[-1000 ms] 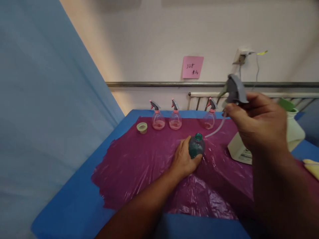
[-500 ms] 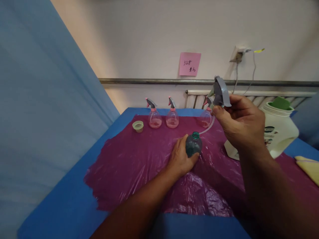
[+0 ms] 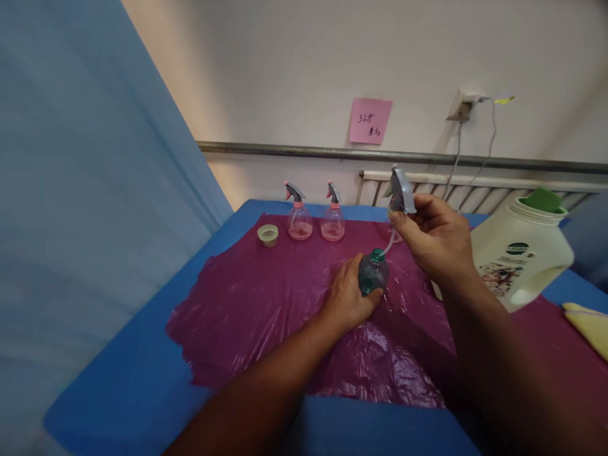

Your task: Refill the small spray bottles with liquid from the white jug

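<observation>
My left hand (image 3: 351,291) is wrapped round a small green-tinted spray bottle (image 3: 373,273), which has no top on its threaded neck and stands on the purple plastic sheet (image 3: 266,310). Above it to the right, my right hand (image 3: 434,237) pinches a grey trigger spray head (image 3: 401,190). From that head a thin curved tube hangs down, its lower end at the mouth of the bottle. Two spray bottles with pink collars, one at the left (image 3: 299,221) and one beside it (image 3: 333,221), hold some pink liquid. A third is mostly hidden behind my right hand.
A large cream jug (image 3: 522,253) with a green scoop (image 3: 544,199) in its mouth stands at the right. A small pale cup (image 3: 268,235) sits at the back left. A yellow cloth (image 3: 589,326) lies at the right edge. A metal rail (image 3: 304,151) crosses the wall.
My right hand has lowered the spray head and brought it left, closer to the bottle. The tube's end has come to the bottle's mouth. My left hand keeps its hold.
</observation>
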`<state>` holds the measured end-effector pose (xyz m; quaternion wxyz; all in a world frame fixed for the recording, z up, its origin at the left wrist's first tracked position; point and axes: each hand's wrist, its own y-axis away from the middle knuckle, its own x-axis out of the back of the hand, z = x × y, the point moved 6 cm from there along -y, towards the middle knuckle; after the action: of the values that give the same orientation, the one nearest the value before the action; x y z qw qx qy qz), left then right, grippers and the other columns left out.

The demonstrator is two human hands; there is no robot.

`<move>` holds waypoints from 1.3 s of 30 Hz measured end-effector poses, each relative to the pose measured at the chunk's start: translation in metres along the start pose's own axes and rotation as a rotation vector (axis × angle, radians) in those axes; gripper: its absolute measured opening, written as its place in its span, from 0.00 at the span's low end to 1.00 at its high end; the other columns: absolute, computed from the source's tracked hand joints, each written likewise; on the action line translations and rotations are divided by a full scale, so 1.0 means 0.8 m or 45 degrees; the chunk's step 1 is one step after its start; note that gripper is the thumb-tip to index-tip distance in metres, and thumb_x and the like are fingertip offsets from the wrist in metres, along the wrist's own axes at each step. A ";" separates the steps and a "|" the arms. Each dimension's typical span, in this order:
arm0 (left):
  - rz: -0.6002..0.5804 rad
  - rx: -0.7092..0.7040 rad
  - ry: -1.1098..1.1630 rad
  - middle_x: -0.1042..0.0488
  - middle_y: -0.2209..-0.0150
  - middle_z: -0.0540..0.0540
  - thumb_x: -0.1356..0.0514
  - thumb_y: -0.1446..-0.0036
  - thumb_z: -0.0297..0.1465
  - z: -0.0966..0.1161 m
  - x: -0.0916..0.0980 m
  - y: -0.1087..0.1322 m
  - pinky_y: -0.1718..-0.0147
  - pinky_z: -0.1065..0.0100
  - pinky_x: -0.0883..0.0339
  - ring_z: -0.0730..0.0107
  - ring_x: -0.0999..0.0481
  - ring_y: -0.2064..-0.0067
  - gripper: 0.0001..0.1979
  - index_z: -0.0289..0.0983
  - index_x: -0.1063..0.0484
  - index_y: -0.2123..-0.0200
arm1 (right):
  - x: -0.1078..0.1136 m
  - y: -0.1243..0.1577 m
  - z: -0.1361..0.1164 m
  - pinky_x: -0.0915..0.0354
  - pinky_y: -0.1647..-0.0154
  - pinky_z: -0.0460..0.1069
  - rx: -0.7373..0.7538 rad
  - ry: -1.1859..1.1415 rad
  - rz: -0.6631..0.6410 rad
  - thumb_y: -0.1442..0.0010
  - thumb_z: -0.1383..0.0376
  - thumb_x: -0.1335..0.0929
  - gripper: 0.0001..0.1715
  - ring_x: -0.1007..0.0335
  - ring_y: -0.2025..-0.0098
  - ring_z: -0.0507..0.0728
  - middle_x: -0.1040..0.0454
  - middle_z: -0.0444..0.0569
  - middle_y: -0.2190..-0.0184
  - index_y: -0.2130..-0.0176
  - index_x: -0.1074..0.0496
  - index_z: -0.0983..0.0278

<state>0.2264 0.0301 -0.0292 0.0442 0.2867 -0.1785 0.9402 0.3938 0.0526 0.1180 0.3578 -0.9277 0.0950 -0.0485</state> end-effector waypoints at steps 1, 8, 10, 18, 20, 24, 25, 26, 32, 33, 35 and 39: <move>0.003 -0.004 0.002 0.30 0.27 0.34 0.28 0.39 0.38 0.001 0.001 0.000 0.24 0.40 0.37 0.41 0.31 0.25 0.44 0.39 0.39 0.24 | -0.004 0.001 0.008 0.20 0.51 0.55 -0.047 -0.010 -0.042 0.37 0.57 0.20 0.17 0.18 0.58 0.56 0.15 0.46 0.58 0.51 0.19 0.58; 0.001 0.019 -0.003 0.28 0.30 0.34 0.28 0.39 0.37 0.001 -0.001 0.000 0.27 0.41 0.33 0.41 0.28 0.28 0.43 0.40 0.38 0.25 | -0.014 0.030 0.059 0.24 0.57 0.54 -0.384 -0.063 -0.316 0.44 0.50 0.16 0.25 0.22 0.62 0.57 0.16 0.47 0.62 0.54 0.17 0.60; 0.006 0.008 0.002 0.28 0.30 0.35 0.27 0.39 0.37 0.001 -0.002 0.000 0.27 0.42 0.33 0.41 0.28 0.27 0.43 0.41 0.38 0.25 | -0.007 0.041 0.068 0.24 0.55 0.55 -0.422 -0.083 -0.302 0.45 0.50 0.16 0.26 0.21 0.60 0.58 0.15 0.48 0.61 0.54 0.18 0.60; 0.010 0.003 0.020 0.28 0.30 0.34 0.27 0.41 0.34 0.001 -0.003 -0.002 0.28 0.42 0.32 0.41 0.27 0.28 0.43 0.40 0.38 0.26 | 0.002 0.065 0.093 0.26 0.50 0.55 -0.396 -0.050 -0.256 0.38 0.46 0.20 0.24 0.22 0.58 0.57 0.16 0.47 0.59 0.52 0.18 0.60; 0.002 0.000 0.024 0.28 0.31 0.33 0.28 0.41 0.34 0.002 -0.003 -0.003 0.28 0.42 0.31 0.41 0.27 0.29 0.42 0.39 0.37 0.27 | 0.000 0.069 0.098 0.26 0.52 0.54 -0.407 -0.062 -0.280 0.37 0.46 0.20 0.24 0.23 0.58 0.57 0.16 0.48 0.59 0.51 0.18 0.59; 0.009 -0.012 0.020 0.28 0.30 0.35 0.28 0.41 0.34 0.003 -0.002 -0.003 0.27 0.42 0.32 0.42 0.28 0.28 0.41 0.41 0.37 0.27 | 0.000 0.075 0.102 0.26 0.55 0.53 -0.421 -0.062 -0.292 0.36 0.46 0.21 0.25 0.23 0.58 0.58 0.17 0.48 0.59 0.49 0.18 0.58; 0.013 -0.014 0.016 0.28 0.30 0.35 0.28 0.41 0.34 0.003 -0.002 -0.003 0.28 0.42 0.32 0.43 0.27 0.28 0.41 0.42 0.37 0.27 | 0.001 0.076 0.102 0.26 0.55 0.53 -0.419 -0.060 -0.286 0.36 0.46 0.21 0.25 0.23 0.59 0.58 0.17 0.48 0.59 0.49 0.18 0.58; 0.013 -0.017 0.012 0.28 0.30 0.35 0.28 0.41 0.34 0.003 -0.002 -0.003 0.28 0.42 0.32 0.43 0.27 0.28 0.42 0.42 0.37 0.27 | 0.001 0.077 0.102 0.26 0.56 0.53 -0.418 -0.059 -0.284 0.35 0.46 0.21 0.24 0.24 0.59 0.58 0.17 0.48 0.58 0.48 0.18 0.58; 0.023 -0.027 0.013 0.26 0.33 0.34 0.28 0.41 0.35 0.004 -0.002 -0.004 0.29 0.42 0.31 0.42 0.25 0.31 0.40 0.41 0.36 0.28 | -0.003 0.079 0.097 0.24 0.51 0.55 -0.421 -0.063 -0.340 0.34 0.46 0.22 0.26 0.20 0.52 0.61 0.14 0.52 0.52 0.45 0.18 0.57; 0.027 -0.031 0.016 0.26 0.33 0.35 0.28 0.41 0.35 0.005 -0.001 -0.004 0.29 0.42 0.31 0.42 0.25 0.31 0.40 0.41 0.35 0.28 | -0.004 0.080 0.097 0.24 0.51 0.56 -0.422 -0.064 -0.346 0.34 0.45 0.22 0.26 0.19 0.52 0.62 0.14 0.52 0.52 0.45 0.18 0.57; 0.030 -0.037 0.024 0.26 0.34 0.36 0.28 0.41 0.34 0.005 -0.001 -0.004 0.30 0.43 0.31 0.43 0.25 0.32 0.39 0.42 0.35 0.28 | -0.005 0.080 0.097 0.23 0.51 0.56 -0.428 -0.060 -0.347 0.34 0.45 0.22 0.26 0.19 0.52 0.62 0.13 0.52 0.54 0.46 0.18 0.57; 0.022 -0.036 0.031 0.26 0.33 0.35 0.28 0.41 0.35 0.003 -0.003 -0.005 0.29 0.44 0.31 0.43 0.25 0.31 0.40 0.42 0.36 0.28 | -0.003 0.082 0.099 0.24 0.50 0.56 -0.405 -0.024 -0.319 0.34 0.46 0.22 0.25 0.19 0.53 0.62 0.13 0.51 0.53 0.45 0.18 0.58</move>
<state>0.2306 0.0326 -0.0273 0.0424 0.2729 -0.1936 0.9414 0.3945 0.0573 0.0153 0.1989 -0.9775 -0.0180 -0.0682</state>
